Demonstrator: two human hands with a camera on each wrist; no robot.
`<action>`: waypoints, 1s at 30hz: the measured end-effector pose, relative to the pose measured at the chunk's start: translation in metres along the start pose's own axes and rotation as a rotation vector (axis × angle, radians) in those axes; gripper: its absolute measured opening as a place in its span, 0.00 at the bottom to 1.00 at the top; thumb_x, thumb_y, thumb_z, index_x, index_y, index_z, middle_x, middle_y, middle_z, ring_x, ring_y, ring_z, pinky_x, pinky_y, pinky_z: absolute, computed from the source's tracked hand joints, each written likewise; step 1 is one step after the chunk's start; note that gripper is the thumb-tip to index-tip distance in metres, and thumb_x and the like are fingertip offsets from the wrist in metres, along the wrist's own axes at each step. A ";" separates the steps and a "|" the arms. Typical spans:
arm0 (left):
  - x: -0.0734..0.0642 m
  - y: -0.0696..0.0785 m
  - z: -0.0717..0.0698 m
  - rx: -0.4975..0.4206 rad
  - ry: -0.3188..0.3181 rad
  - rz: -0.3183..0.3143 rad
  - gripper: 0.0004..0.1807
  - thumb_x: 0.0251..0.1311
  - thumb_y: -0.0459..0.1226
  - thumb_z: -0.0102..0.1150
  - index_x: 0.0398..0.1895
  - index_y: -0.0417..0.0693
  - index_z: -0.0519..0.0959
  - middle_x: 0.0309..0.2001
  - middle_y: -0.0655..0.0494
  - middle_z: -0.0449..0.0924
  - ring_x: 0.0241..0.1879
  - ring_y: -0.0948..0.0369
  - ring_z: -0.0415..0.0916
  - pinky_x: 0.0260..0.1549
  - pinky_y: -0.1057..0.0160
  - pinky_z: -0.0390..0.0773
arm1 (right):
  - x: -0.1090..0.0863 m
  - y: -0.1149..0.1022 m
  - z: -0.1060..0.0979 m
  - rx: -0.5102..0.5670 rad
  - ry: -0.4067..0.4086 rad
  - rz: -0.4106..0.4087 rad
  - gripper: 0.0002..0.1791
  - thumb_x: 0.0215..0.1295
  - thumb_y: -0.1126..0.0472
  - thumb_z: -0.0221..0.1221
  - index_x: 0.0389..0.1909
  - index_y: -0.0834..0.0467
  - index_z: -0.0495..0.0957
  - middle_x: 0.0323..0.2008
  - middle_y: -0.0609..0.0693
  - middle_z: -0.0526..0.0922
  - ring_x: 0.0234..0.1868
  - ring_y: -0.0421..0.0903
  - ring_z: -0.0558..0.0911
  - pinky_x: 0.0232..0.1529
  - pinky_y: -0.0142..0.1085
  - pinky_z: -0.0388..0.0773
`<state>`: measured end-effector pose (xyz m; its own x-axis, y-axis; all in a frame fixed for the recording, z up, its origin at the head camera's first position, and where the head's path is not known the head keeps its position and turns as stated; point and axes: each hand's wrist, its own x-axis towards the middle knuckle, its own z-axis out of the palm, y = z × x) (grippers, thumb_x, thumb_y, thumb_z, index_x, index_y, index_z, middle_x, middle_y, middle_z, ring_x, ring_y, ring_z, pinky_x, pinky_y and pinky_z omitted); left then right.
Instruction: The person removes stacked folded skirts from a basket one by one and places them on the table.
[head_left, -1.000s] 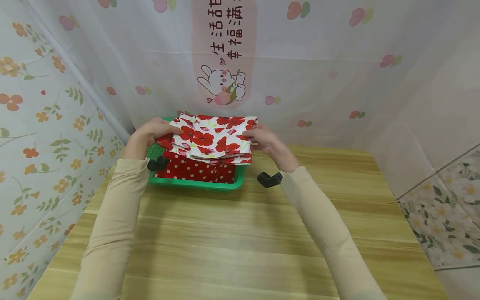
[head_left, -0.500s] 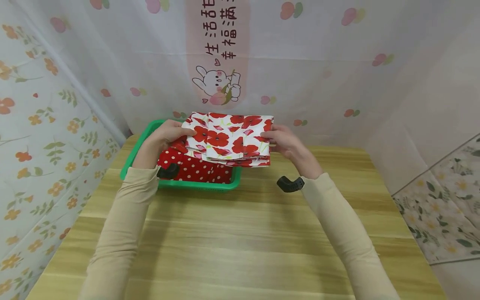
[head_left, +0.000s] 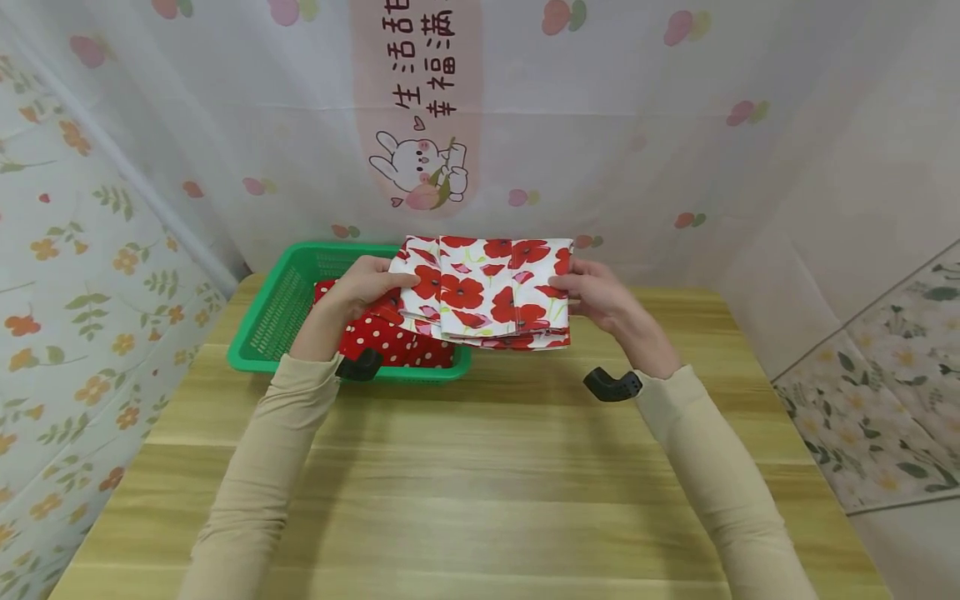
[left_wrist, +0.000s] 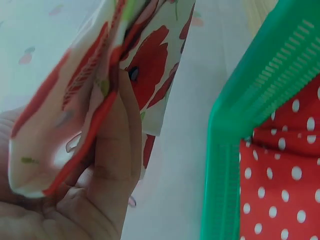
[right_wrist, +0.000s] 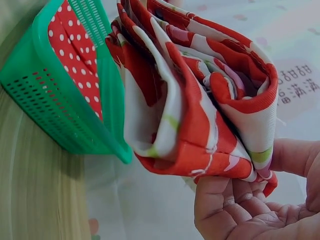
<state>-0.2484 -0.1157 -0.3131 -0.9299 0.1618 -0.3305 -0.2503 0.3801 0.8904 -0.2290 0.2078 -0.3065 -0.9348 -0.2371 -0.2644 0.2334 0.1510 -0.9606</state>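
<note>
A folded white cloth with red poppies [head_left: 480,287] is held up at both ends above the table, overlapping the basket's right part in the head view. My left hand [head_left: 358,287] pinches its left end, thumb on top and fingers underneath. At the opposite end, my right hand [head_left: 603,296] grips the edge in the same way. The right wrist view shows several folded layers of the cloth [right_wrist: 200,115] and a stitched seam. Behind and below stands a green plastic basket [head_left: 247,350] holding a red polka-dot cloth [head_left: 397,346].
The wood-grain table [head_left: 480,483] reaches toward me and to the right. A printed curtain [head_left: 615,150] hangs along its back edge, and a floral one [head_left: 75,350] is at the left. Black wrist camera mounts [head_left: 612,385] stick out from the sleeves.
Both hands have carried the poppy cloth to the right, partly off the basket, so more of the basket's left side shows. The head view has shifted slightly. Both grips stay the same.
</note>
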 end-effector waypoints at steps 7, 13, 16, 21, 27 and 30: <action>-0.001 0.003 0.017 0.003 0.003 0.027 0.24 0.61 0.42 0.58 0.54 0.34 0.74 0.41 0.48 0.80 0.27 0.65 0.79 0.33 0.67 0.80 | -0.013 0.004 -0.017 -0.012 -0.007 -0.014 0.27 0.69 0.61 0.50 0.65 0.68 0.57 0.47 0.52 0.73 0.41 0.41 0.79 0.42 0.34 0.79; -0.001 0.004 0.029 -0.034 -0.009 0.046 0.23 0.61 0.42 0.58 0.54 0.34 0.74 0.36 0.50 0.80 0.26 0.64 0.79 0.31 0.67 0.80 | -0.020 0.006 -0.028 -0.017 -0.012 -0.024 0.29 0.69 0.61 0.51 0.66 0.69 0.55 0.46 0.50 0.74 0.40 0.40 0.80 0.42 0.33 0.79; -0.002 0.004 0.035 -0.057 -0.010 0.057 0.22 0.61 0.41 0.58 0.53 0.34 0.75 0.33 0.52 0.81 0.25 0.63 0.80 0.30 0.67 0.81 | -0.023 0.007 -0.033 -0.009 -0.011 -0.027 0.29 0.69 0.62 0.50 0.66 0.69 0.54 0.45 0.48 0.75 0.40 0.40 0.80 0.41 0.33 0.79; -0.002 0.007 0.045 -0.075 -0.021 0.097 0.21 0.61 0.41 0.58 0.52 0.33 0.75 0.34 0.51 0.81 0.25 0.63 0.81 0.30 0.67 0.81 | -0.028 0.007 -0.043 0.002 -0.009 -0.037 0.29 0.70 0.62 0.49 0.66 0.70 0.53 0.42 0.45 0.76 0.39 0.39 0.80 0.41 0.32 0.79; 0.000 0.009 0.057 -0.070 -0.022 0.111 0.21 0.61 0.41 0.58 0.51 0.34 0.76 0.38 0.47 0.81 0.26 0.64 0.80 0.32 0.67 0.80 | -0.035 0.010 -0.054 -0.008 0.010 -0.041 0.29 0.70 0.61 0.50 0.66 0.69 0.53 0.42 0.44 0.76 0.40 0.38 0.80 0.41 0.31 0.79; 0.000 0.008 0.064 -0.082 -0.025 0.106 0.21 0.60 0.41 0.59 0.52 0.35 0.76 0.40 0.45 0.81 0.28 0.63 0.81 0.33 0.65 0.81 | -0.038 0.013 -0.059 -0.014 0.017 -0.037 0.31 0.69 0.61 0.51 0.67 0.68 0.52 0.44 0.45 0.75 0.41 0.38 0.79 0.41 0.31 0.79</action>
<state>-0.2334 -0.0539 -0.3258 -0.9456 0.2199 -0.2396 -0.1729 0.2842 0.9430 -0.2064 0.2752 -0.3043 -0.9473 -0.2263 -0.2269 0.1947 0.1556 -0.9684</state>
